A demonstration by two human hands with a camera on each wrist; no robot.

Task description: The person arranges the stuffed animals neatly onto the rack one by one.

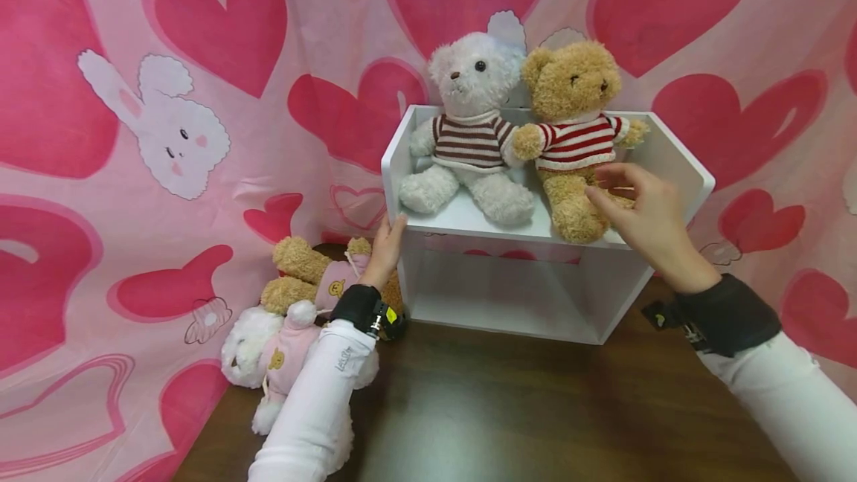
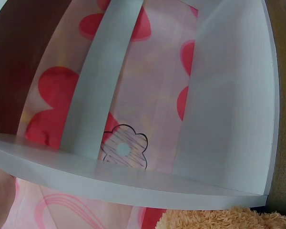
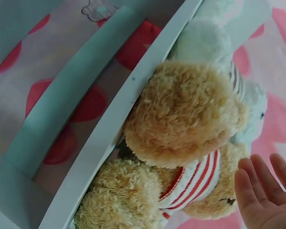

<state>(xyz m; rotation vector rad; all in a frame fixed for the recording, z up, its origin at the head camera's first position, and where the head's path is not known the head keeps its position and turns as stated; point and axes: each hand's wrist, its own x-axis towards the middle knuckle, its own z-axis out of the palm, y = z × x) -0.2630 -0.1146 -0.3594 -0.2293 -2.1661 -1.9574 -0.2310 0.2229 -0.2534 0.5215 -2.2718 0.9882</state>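
**Two bears seated on upper shelf; right hand loose beside the tan one**

Head view: white bear (image 1: 477,143), brown-striped top, and tan bear (image 1: 577,110), red-striped top, sit side by side on the upper board of a white shelf unit (image 1: 678,162). Right hand (image 1: 646,218) is in front of the tan bear's leg, fingers spread, thumb apart, nothing held; contact cannot be told here. Left hand (image 1: 383,253) is at the unit's left front edge; finger closure cannot be told. Beside that hand, a tan bear in pink (image 1: 292,259) and a white bear in pink (image 1: 251,348) lie on a dark table (image 1: 509,407).

Right wrist view: adds the right palm, bare, fingers extended, and the underside of the seated tan bear's foot, overhanging the front edge. A rear crossbar (image 3: 76,90) shows, not made out from the head.

Left wrist view: looks into the lower compartment; a flower outline (image 2: 124,145) appears behind it, tan fur (image 2: 219,219) just outside the side panel. Only a sliver of hand shows.
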